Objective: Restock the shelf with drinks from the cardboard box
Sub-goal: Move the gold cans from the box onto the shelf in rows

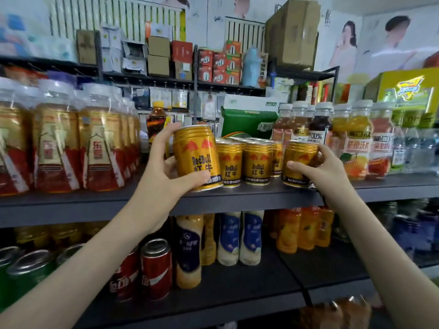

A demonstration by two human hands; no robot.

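My left hand [166, 167] grips a gold Red Bull can [196, 155], held upright and slightly tilted at the front edge of the dark shelf [237, 200]. My right hand [323, 167] is wrapped around a second gold can [298, 160] that stands on the same shelf, to the right. Between the two cans stands a group of several matching gold cans [247, 162] in rows. The cardboard box is barely visible at the bottom right [332, 312], blurred.
Tall gold-and-red bottles [59, 143] fill the shelf to the left. Juice bottles [356, 141] crowd the right. A green carton [247, 122] sits behind the cans. The lower shelf holds red cans [155, 269], milk-tea bottles [228, 236] and orange bottles [301, 229].
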